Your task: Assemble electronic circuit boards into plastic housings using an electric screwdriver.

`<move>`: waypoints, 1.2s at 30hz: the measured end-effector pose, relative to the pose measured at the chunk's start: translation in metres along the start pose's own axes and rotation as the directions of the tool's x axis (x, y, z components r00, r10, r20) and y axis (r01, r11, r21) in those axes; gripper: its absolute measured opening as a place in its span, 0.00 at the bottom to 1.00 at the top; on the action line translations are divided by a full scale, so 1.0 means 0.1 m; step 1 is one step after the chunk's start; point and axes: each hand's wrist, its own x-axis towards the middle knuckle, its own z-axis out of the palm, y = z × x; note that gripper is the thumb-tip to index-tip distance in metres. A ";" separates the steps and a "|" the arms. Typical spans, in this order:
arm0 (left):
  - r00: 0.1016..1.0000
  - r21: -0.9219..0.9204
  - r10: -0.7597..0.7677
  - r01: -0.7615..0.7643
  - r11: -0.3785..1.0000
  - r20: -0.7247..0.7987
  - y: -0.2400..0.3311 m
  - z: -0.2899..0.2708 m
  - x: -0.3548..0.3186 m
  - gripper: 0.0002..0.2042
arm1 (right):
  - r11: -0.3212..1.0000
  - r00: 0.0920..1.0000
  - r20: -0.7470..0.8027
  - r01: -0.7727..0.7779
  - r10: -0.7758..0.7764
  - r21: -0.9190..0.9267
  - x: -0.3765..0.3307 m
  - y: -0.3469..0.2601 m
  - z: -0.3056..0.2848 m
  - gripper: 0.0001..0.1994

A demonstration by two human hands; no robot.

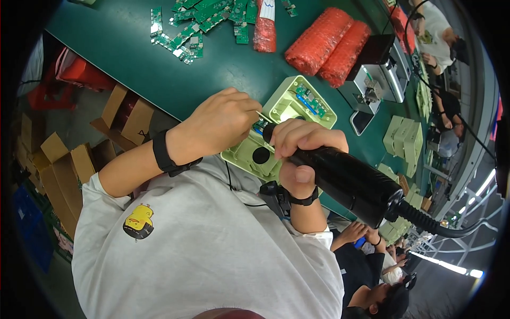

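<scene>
My right hand (308, 139) is wrapped around a black electric screwdriver (348, 183), whose cable leaves its rear end toward the right. The screwdriver's front end points left, at a light green plastic housing. Close by that end, my left hand (220, 125) is closed, fingers bent together over the housing; a thin pale tip shows at its fingertips, too small to name. One housing half (276, 109) holds a green circuit board (312, 101) with a blue part on it. The nearer half (241, 154), partly covered by my hands, has a round dark spot in its floor.
Loose green circuit boards (186, 34) lie at the back of the green table (111, 40). Red bubble-wrap rolls (321, 40) and a silver-black device (374, 80) are at the back right. Stacked green housings (402, 139) stand right. Cardboard boxes (58, 170) stand left; co-workers sit right.
</scene>
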 end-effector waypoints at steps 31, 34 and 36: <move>0.868 -0.112 0.286 -0.264 0.958 0.407 0.72 0.28 0.32 0.29 | 0.982 0.971 -0.206 0.082 -0.117 -0.171 -0.77 -0.81 -0.76 0.25; 0.861 -0.103 0.289 -0.271 0.957 0.418 0.70 0.31 0.30 0.32 | 0.982 0.970 -0.223 0.057 -0.097 -0.180 -0.82 -0.73 -0.73 0.26; 0.865 -0.106 0.287 -0.267 0.958 0.412 0.68 0.33 0.30 0.32 | 0.981 0.968 -0.225 0.066 -0.107 -0.182 -0.83 -0.67 -0.74 0.26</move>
